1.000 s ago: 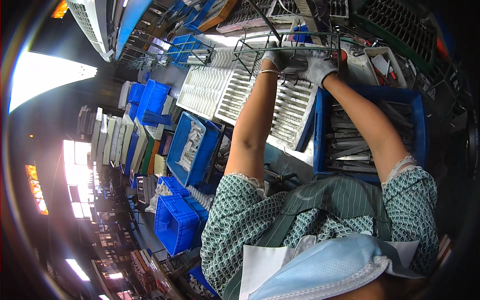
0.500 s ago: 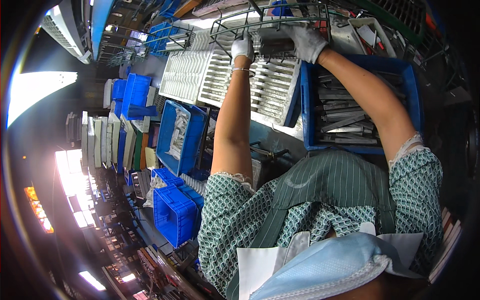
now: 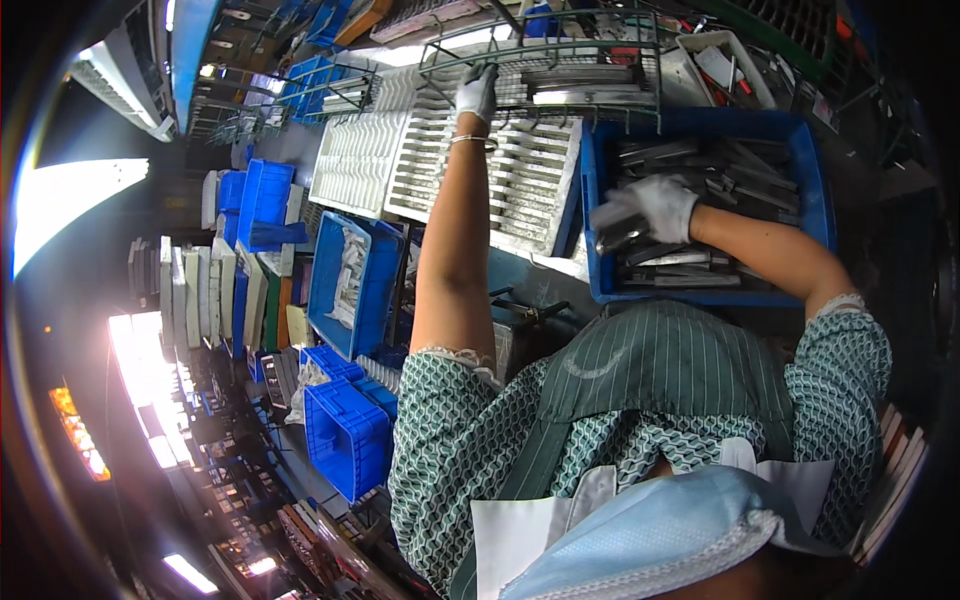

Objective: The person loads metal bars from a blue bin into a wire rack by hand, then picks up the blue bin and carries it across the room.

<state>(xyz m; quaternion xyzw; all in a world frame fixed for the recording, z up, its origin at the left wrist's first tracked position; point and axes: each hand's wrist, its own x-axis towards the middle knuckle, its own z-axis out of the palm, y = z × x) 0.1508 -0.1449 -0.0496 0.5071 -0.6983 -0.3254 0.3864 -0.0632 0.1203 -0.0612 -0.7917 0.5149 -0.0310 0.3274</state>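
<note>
My left hand, in a white glove with darkened fingertips, is closed on the left end of a green wire basket. Inside the basket lie several long grey metal bars, side by side. My gloved right hand is over a blue bin full of loose metal bars. Its fingers are blurred but look closed round a few grey bars at the bin's left side. Under and in front of the basket sit white slotted trays.
A pale tray with tools stands beyond the bin. To my left are a blue crate with pale pieces, an empty-looking blue crate and a row of upright boards. A dark green rack is at the far right.
My right hand has moved from the wire basket back and down into the blue bin. The bars it was holding now lie in the basket. My left hand stays at the basket's left end.
</note>
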